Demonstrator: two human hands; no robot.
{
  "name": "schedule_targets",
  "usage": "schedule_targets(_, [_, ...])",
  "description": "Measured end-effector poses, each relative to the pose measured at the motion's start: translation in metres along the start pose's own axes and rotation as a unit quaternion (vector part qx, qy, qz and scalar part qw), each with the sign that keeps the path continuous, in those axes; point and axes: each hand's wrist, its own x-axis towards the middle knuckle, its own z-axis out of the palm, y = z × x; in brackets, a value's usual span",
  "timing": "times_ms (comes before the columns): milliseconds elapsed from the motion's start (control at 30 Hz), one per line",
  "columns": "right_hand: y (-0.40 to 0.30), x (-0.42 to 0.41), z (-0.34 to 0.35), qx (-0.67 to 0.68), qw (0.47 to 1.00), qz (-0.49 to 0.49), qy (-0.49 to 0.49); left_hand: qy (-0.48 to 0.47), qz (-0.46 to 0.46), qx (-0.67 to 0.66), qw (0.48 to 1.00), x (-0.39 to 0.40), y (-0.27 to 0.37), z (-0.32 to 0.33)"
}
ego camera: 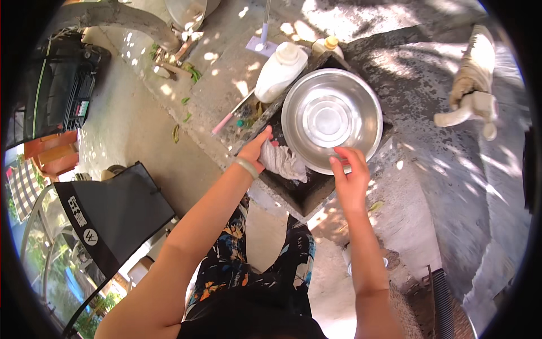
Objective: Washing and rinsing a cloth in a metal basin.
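Observation:
My left hand (253,149), with a pale bangle at the wrist, grips a crumpled greyish-white cloth (283,162) at the left side of a dark stone sink (301,202). The cloth hangs down into the sink beside a round stainless steel basin (328,120). This basin sits in the sink, its shiny ringed bottom visible. My right hand (352,178) is at the basin's near rim, thumb and fingers reaching over the edge. Whether those fingers pinch the rim is unclear.
A white plastic jug (281,72) and a yellow-capped bottle (329,45) stand by the sink's far left side. A pink-handled tool (223,123) lies nearby. At right, a tap (470,111) projects from a cloth-wrapped pipe (473,63). A tree trunk (123,19) arches at upper left.

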Motion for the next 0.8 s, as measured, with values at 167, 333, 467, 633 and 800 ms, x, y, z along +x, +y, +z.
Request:
schedule_targets(167, [-0.126,0.010,-0.094,-0.024,0.900,-0.180,0.397,-0.023,-0.026,-0.082,0.996,-0.060,0.020,-0.008])
schedule_targets(333, [-0.173,0.068,-0.140,-0.014,0.973,-0.007,0.229,-0.113,-0.071,-0.149,0.980,-0.102,0.047,0.002])
schedule_targets(467, [-0.147,0.088,-0.178,-0.002,0.992,-0.029,0.121,-0.241,-0.114,-0.193,0.944,-0.137,0.074,0.011])
schedule_targets(633, [-0.144,0.100,-0.225,-0.217,0.965,0.016,0.144,-0.215,-0.130,-0.192,0.949,-0.176,0.101,0.014])
schedule_targets(800, [-0.179,0.085,-0.212,-0.413,0.879,0.071,0.228,-0.204,-0.136,-0.178,0.953,-0.200,0.101,0.003])
